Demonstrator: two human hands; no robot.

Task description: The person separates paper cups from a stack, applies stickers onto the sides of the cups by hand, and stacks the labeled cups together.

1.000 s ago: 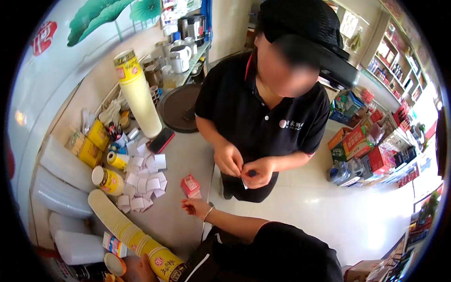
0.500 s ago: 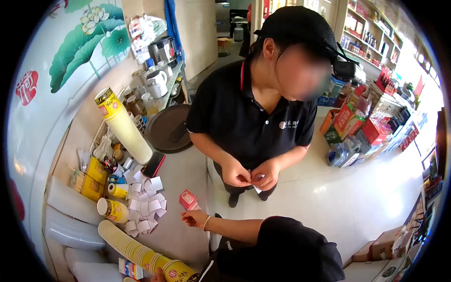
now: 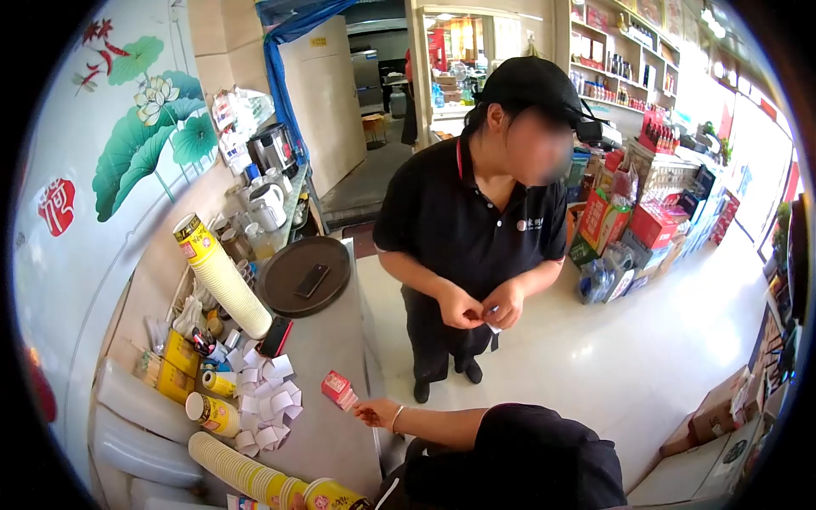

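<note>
At the bottom edge, a small part of my left hand (image 3: pixel 297 502) shows against a long stack of yellow paper cups (image 3: pixel 242 466) lying on its side; most of that hand is out of frame. My right hand (image 3: pixel 376 414), with a bracelet at the wrist, is over the counter's edge. Its fingers are closed together at the near end of a small stack of red printed cards or labels (image 3: pixel 338 388). Anything between those fingertips is too small to make out. Left of the red stack lies a heap of curled white paper pieces (image 3: pixel 270 404).
A co-worker (image 3: pixel 489 221) in black stands across the counter (image 3: pixel 336 446), both hands on a small white piece. Nearby are a leaning cup stack (image 3: pixel 225 280), a short cup stack (image 3: pixel 212 414), a red-edged phone (image 3: pixel 274 337) and a round brown tray (image 3: pixel 280 263) with a dark phone.
The view has tilted up, so the counter things sit lower in frame. My right hand has shifted slightly right relative to the red stack. Less of my left hand shows.
</note>
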